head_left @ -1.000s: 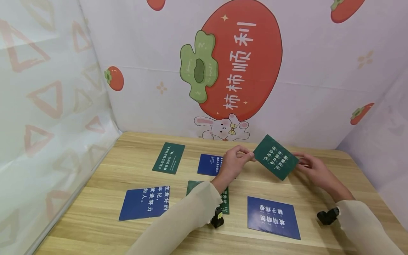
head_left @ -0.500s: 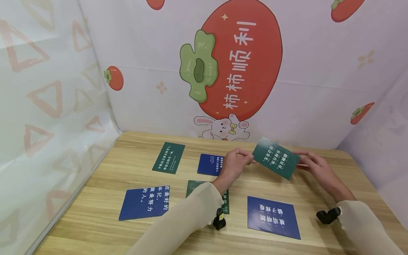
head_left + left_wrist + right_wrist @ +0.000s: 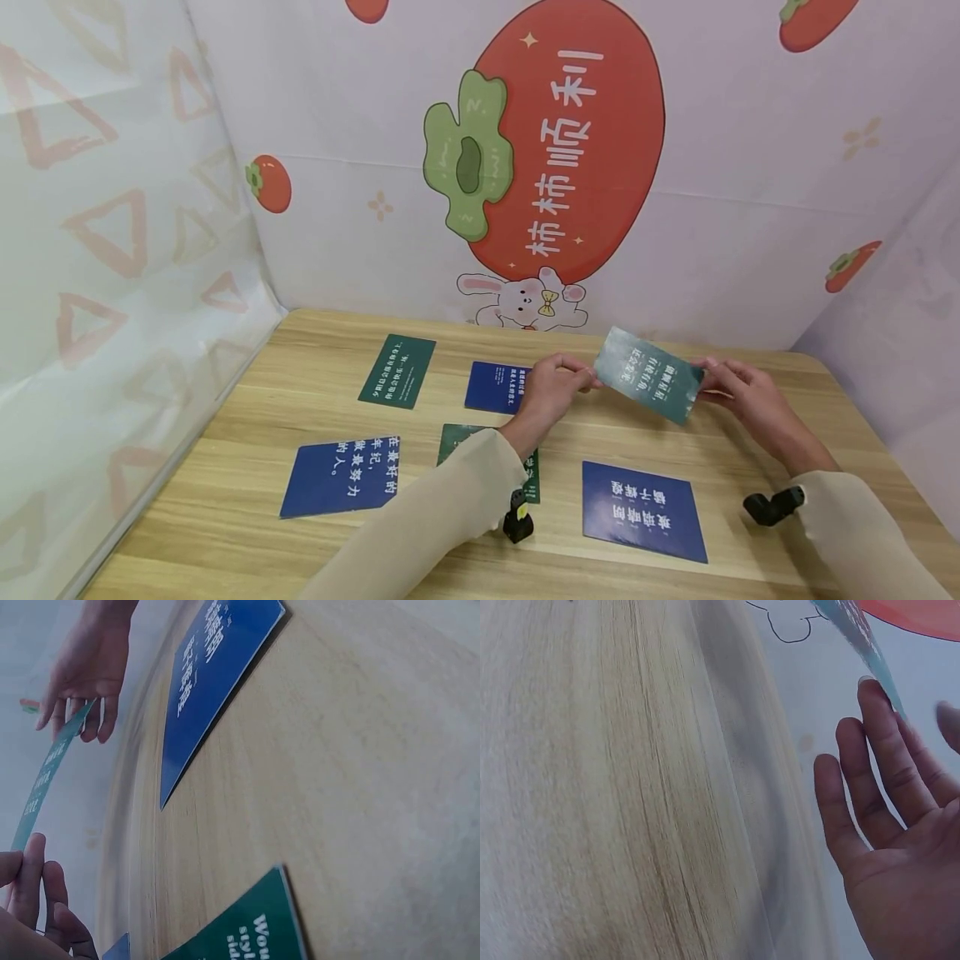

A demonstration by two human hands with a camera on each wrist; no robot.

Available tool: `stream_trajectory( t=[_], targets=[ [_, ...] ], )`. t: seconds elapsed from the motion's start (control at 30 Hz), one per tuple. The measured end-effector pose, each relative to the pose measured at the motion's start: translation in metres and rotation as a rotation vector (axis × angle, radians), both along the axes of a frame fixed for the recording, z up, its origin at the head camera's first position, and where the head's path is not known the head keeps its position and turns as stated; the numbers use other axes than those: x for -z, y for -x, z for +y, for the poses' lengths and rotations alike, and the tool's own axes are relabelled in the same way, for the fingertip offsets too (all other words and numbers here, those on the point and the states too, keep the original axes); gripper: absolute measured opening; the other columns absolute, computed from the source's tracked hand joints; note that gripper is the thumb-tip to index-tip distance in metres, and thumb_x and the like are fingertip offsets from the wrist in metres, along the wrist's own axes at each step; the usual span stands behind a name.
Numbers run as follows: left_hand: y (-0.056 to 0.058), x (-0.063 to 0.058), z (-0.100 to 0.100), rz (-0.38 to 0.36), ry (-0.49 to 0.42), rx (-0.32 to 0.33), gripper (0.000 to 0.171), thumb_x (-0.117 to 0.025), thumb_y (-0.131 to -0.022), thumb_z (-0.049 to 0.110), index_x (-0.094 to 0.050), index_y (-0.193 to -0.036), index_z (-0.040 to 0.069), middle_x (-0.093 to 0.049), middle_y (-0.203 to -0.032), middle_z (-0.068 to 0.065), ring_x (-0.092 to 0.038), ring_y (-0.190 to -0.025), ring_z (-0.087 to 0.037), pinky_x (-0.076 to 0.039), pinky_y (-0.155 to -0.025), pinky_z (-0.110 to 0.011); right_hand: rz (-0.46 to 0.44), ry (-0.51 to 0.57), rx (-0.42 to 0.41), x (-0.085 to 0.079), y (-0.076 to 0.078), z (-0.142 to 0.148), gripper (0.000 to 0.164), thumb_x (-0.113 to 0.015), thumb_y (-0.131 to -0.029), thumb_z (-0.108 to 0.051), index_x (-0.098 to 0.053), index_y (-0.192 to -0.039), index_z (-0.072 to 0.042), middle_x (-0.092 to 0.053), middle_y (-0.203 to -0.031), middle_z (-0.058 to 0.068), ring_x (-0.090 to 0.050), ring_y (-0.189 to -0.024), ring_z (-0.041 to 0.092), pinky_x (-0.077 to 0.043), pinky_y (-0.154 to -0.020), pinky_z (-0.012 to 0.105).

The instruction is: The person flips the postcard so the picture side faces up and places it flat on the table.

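Observation:
A green card (image 3: 651,375) with white writing is held up above the table's far right part, tilted toward the camera. My left hand (image 3: 551,392) pinches its left corner between thumb and fingers. At the opposite corner is my right hand (image 3: 750,408). The right wrist view shows that hand's fingers (image 3: 896,765) fairly straight, their tips by the card's edge (image 3: 881,671), and the thumb apart from it. Whether they bear any of its weight is hard to see. Beneath my left wrist lies another green card (image 3: 531,479), partly hidden by the sleeve.
On the wooden table (image 3: 210,500) lie a blue card (image 3: 645,510) near the front, a smaller blue card (image 3: 491,387) beside my left hand, a green card (image 3: 397,372) at the back left and a blue card (image 3: 330,479) at left. A patterned backdrop (image 3: 337,100) stands behind.
The held card has tilted, its upper edge lowering and its face catching more light. Both hands stay nearly in place, and the cards on the table have not moved.

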State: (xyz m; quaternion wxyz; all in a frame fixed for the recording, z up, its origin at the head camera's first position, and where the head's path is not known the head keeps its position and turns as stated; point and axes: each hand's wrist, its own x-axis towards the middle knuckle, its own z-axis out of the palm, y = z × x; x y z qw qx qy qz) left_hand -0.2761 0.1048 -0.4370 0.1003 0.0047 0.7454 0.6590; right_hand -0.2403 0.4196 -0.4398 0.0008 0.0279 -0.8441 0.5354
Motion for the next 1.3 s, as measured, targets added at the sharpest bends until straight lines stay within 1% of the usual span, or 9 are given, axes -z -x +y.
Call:
stream_trajectory(
  t=[0.17,0.23,0.3,0.47,0.63,0.77,0.87,1.1,1.3],
  targets=[
    [-0.001,0.0,-0.001,0.003,0.015,0.02,0.007,-0.079,-0.101,0.024,-0.077,-0.096,0.019,-0.084,-0.09,0.002,-0.073,-0.091,-0.015,-0.049,-0.084,-0.031,-0.018,-0.063,-0.012,0.0,0.001,-0.001,0.044,-0.059,-0.114,-0.031,-0.059,-0.144,0.002,-0.069,-0.114,-0.027,-0.072,-0.101,-0.003,-0.061,-0.088,0.019],
    [-0.003,0.0,-0.002,0.003,0.032,0.035,0.007,-0.079,-0.101,0.023,-0.077,-0.095,0.019,-0.084,-0.089,0.003,-0.073,-0.088,-0.016,-0.05,-0.08,-0.029,-0.022,-0.111,-0.02,-0.002,0.001,-0.001,0.047,-0.059,-0.114,-0.031,-0.057,-0.146,0.005,-0.072,-0.114,-0.022,-0.072,-0.1,-0.003,-0.062,-0.088,0.02],
    [-0.004,0.0,-0.003,-0.002,0.062,0.053,0.007,-0.08,-0.1,0.022,-0.077,-0.094,0.019,-0.084,-0.088,0.004,-0.07,-0.084,-0.016,-0.049,-0.074,-0.028,-0.02,-0.175,-0.025,-0.003,0.002,-0.003,0.046,-0.059,-0.115,-0.03,-0.058,-0.145,0.004,-0.076,-0.116,-0.011,-0.072,-0.099,-0.002,-0.062,-0.087,0.022],
    [-0.008,-0.002,-0.007,-0.046,0.154,0.11,0.011,-0.082,-0.098,0.022,-0.082,-0.088,0.018,-0.083,-0.085,0.002,-0.054,-0.066,-0.013,-0.036,-0.056,-0.027,0.009,-0.374,-0.041,-0.004,0.005,-0.01,0.036,-0.059,-0.114,-0.026,-0.064,-0.139,0.001,-0.078,-0.114,0.013,-0.066,-0.088,0.007,-0.057,-0.074,0.025],
    [-0.011,-0.005,-0.012,-0.143,0.213,0.206,0.017,-0.079,-0.101,0.026,-0.084,-0.087,0.017,-0.083,-0.081,-0.001,-0.048,-0.056,-0.014,-0.03,-0.05,-0.029,0.027,-0.523,-0.053,-0.002,0.01,-0.014,0.03,-0.063,-0.113,-0.024,-0.067,-0.129,0.001,-0.077,-0.099,0.008,-0.06,-0.084,0.015,-0.046,-0.07,0.027],
    [-0.014,-0.006,-0.017,-0.213,0.189,0.251,0.019,-0.076,-0.103,0.023,-0.084,-0.088,0.014,-0.083,-0.083,-0.005,-0.046,-0.053,-0.011,-0.03,-0.051,-0.027,0.041,-0.586,-0.064,0.0,0.013,-0.017,0.026,-0.064,-0.112,-0.021,-0.07,-0.125,0.0,-0.077,-0.097,0.006,-0.062,-0.086,0.018,-0.045,-0.073,0.028],
    [-0.015,-0.006,-0.018,-0.248,0.165,0.256,0.019,-0.075,-0.103,0.021,-0.085,-0.089,0.012,-0.084,-0.085,-0.007,-0.045,-0.052,-0.008,-0.03,-0.052,-0.024,0.057,-0.616,-0.06,0.002,0.015,-0.019,0.024,-0.065,-0.111,-0.02,-0.072,-0.124,-0.001,-0.076,-0.097,0.007,-0.062,-0.086,0.02,-0.046,-0.073,0.031],
    [-0.014,-0.003,-0.02,-0.278,0.149,0.277,0.019,-0.074,-0.104,0.021,-0.086,-0.094,0.01,-0.084,-0.086,-0.006,-0.048,-0.05,-0.005,-0.03,-0.051,-0.021,0.076,-0.713,-0.039,0.005,0.015,-0.022,0.022,-0.07,-0.108,-0.024,-0.073,-0.119,-0.005,-0.076,-0.1,0.01,-0.067,-0.09,0.025,-0.053,-0.081,0.044],
    [-0.005,0.0,-0.032,-0.282,0.062,0.322,0.023,-0.069,-0.106,0.023,-0.083,-0.103,0.006,-0.084,-0.09,-0.009,-0.06,-0.053,-0.004,-0.044,-0.05,-0.016,0.063,-0.678,0.006,0.002,0.013,-0.026,0.037,-0.062,-0.112,-0.033,-0.071,-0.126,0.0,-0.076,-0.108,0.018,-0.069,-0.097,0.03,-0.057,-0.084,0.048]
  ],
)
